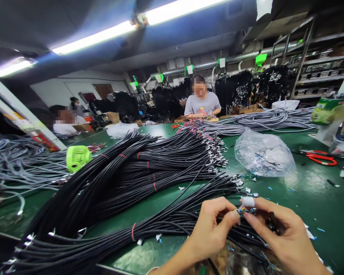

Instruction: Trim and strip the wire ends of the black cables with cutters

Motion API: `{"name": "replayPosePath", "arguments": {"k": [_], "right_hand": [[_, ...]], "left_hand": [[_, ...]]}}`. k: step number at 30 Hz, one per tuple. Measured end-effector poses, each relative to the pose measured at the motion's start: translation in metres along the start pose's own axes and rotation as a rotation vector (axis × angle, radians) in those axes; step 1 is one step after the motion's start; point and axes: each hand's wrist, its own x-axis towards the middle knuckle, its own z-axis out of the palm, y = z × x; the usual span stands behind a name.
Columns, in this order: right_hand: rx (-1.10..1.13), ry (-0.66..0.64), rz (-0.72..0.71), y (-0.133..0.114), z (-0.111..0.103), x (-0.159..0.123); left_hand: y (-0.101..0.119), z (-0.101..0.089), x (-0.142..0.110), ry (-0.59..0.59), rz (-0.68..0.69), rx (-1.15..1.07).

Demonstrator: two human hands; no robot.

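While both hands meet low in the view over the near edge of the green desk (pixel 312 191), the left hand (pixel 209 229) pinches the end of a black cable (pixel 189 217) between thumb and fingertips, its grip closed on the cable just short of the tip. The right hand (pixel 278 233) comes in from the other side; its forefinger, wrapped in white tape, and its thumb are closed on the small coloured wire ends (pixel 244 209) that stick out of that cable, so the two grips nearly touch.

That cable belongs to the nearest bundle of black cables (pixel 117 179), tied at places with red bands, which fans from the lower left across the desk to bare wire tips near the middle. Small scraps of white and blue insulation (pixel 268 188) lie scattered on the desk just beyond the hands.

Behind the scraps sits a clear plastic bag (pixel 263 154) holding pale bits, and to its right lie red-handled scissors (pixel 322 157). A green handheld fan (pixel 77 157) rests at the left between the black bundle and a heap of grey cables (pixel 20 164). More grey cables (pixel 269 120) stretch along the far side of the desk, where a person in a grey shirt (pixel 202 104) sits working; another person sits at the far left.
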Motion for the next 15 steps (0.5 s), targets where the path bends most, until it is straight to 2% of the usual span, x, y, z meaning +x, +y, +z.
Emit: {"name": "replayPosePath", "arguments": {"k": [12,15], "right_hand": [[-0.029,0.012,-0.099,0.0005,-0.0012,0.0009],[-0.066,-0.026,-0.108,0.0044,-0.0039,0.0007]], "left_hand": [[0.0013,0.0001,-0.0013,0.039,0.029,0.102],[0.0019,0.0015,-0.0017,0.055,0.057,0.114]]}}
